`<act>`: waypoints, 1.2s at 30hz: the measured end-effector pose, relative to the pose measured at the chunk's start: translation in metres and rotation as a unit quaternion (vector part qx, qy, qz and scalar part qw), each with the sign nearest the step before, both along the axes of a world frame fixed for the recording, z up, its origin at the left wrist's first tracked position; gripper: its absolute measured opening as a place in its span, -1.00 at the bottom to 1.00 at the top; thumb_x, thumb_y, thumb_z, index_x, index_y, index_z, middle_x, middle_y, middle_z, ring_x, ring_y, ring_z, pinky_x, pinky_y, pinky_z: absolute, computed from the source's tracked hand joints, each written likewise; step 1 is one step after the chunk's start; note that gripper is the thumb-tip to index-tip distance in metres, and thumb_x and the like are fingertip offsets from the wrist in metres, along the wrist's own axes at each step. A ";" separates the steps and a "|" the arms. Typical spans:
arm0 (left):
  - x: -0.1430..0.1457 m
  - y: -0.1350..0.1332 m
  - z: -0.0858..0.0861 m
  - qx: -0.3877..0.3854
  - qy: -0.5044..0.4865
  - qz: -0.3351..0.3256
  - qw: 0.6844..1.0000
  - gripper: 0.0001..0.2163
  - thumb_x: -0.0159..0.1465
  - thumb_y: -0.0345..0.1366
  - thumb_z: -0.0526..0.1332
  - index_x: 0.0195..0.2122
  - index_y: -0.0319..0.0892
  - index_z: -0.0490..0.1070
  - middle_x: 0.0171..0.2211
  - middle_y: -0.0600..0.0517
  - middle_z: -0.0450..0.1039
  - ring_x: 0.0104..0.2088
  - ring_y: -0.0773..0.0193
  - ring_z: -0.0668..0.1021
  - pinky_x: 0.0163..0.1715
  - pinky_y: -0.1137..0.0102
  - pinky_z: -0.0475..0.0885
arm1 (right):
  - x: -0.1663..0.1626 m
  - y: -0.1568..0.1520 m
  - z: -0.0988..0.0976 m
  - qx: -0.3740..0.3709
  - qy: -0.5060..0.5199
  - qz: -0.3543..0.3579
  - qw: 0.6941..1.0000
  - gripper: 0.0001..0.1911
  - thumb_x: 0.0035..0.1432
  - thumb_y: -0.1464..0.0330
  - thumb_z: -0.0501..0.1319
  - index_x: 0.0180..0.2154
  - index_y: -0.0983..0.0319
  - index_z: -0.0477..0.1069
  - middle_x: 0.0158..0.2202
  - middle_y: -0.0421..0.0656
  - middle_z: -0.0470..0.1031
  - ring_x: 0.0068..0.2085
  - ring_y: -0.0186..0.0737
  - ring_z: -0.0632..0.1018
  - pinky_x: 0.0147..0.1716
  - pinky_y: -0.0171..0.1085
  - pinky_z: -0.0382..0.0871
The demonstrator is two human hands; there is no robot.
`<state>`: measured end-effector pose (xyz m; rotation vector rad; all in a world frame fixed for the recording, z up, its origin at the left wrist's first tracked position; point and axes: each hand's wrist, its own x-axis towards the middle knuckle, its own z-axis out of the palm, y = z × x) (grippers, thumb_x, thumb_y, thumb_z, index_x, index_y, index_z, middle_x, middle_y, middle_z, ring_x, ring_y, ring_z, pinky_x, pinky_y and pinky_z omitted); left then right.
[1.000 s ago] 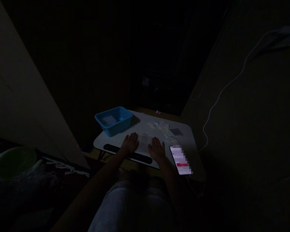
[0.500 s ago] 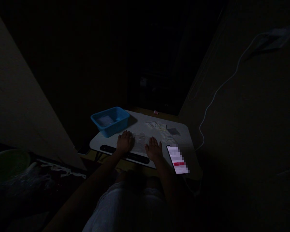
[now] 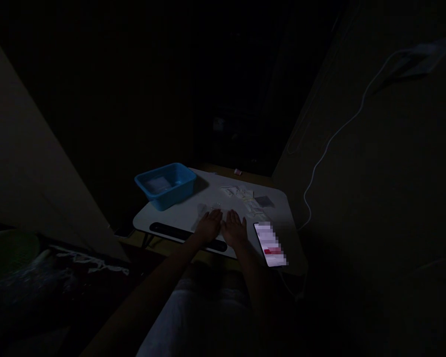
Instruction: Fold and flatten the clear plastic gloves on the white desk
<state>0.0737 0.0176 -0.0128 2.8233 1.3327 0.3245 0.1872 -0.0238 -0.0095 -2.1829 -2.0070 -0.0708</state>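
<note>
In a very dark room, a small white table (image 3: 178, 220) stands in front of me. My left hand (image 3: 209, 225) and my right hand (image 3: 235, 229) lie flat side by side on its near middle, fingers stretched out, over a thin clear sheet or bag (image 3: 210, 208) that I can barely make out. A blue plastic tub (image 3: 165, 184) sits at the table's far left. A lit phone (image 3: 270, 244) lies at the near right, close to my right hand. Several small pale packets (image 3: 241, 192) and a grey square (image 3: 264, 201) lie at the far right.
A black strip (image 3: 171, 231) runs along the table's near edge. A white cable (image 3: 330, 144) hangs down the wall on the right. A pale panel leans at the left, with a green bowl (image 3: 11, 248) and crumpled plastic on the floor.
My left hand has slid right across the table and now lies next to my right hand. Both were farther apart before. The camera drifted slightly.
</note>
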 end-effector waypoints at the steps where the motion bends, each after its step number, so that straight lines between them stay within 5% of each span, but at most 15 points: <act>1: -0.004 0.001 0.000 0.001 0.008 0.003 1.000 -0.59 0.24 -0.29 -0.15 0.11 -0.27 0.07 0.15 -0.11 0.03 0.14 0.18 0.10 0.07 0.22 0.04 | 0.000 0.000 0.000 -0.001 0.001 0.000 1.000 -0.41 0.17 0.16 -0.30 0.15 0.34 -0.10 0.20 -0.06 -0.11 0.19 -0.21 -0.09 0.09 -0.03 -0.29; 14: -0.051 0.019 -0.001 0.016 0.013 0.089 0.996 -0.55 0.26 -0.21 -0.25 0.13 -0.26 0.02 0.17 -0.07 -0.03 0.15 0.21 0.06 0.06 0.16 0.00 | -0.003 -0.002 0.003 -0.010 0.006 -0.007 1.000 -0.42 0.17 0.18 -0.29 0.15 0.33 -0.10 0.21 -0.07 -0.13 0.19 -0.23 -0.09 0.09 -0.04 -0.30; 24: -0.051 0.021 -0.004 0.025 0.013 0.086 0.996 -0.56 0.27 -0.21 -0.23 0.13 -0.24 0.02 0.16 -0.07 -0.01 0.15 0.20 0.08 0.06 0.17 -0.01 | 0.012 0.003 0.000 0.089 0.043 -0.057 0.993 -0.50 0.20 0.30 -0.23 0.09 0.40 0.08 0.15 -0.02 0.06 0.17 -0.21 0.01 0.07 -0.19 -0.10; 31: -0.053 0.020 0.000 0.026 0.021 0.075 0.997 -0.57 0.26 -0.25 -0.20 0.13 -0.29 0.03 0.16 -0.11 -0.02 0.14 0.17 0.09 0.05 0.13 0.00 | -0.032 0.005 0.013 0.051 -0.003 0.099 0.994 -0.47 0.19 0.18 -0.28 0.14 0.26 -0.05 0.19 -0.11 -0.07 0.19 -0.20 -0.07 0.10 -0.02 -0.37; 36: -0.053 0.021 -0.002 0.027 0.012 0.077 0.997 -0.57 0.26 -0.24 -0.20 0.12 -0.27 0.05 0.16 -0.11 0.00 0.13 0.16 0.11 0.04 0.13 0.02 | -0.030 0.005 0.009 -0.007 0.003 0.088 0.996 -0.45 0.19 0.18 -0.32 0.14 0.29 -0.07 0.19 -0.08 -0.06 0.19 -0.22 -0.06 0.09 0.02 -0.38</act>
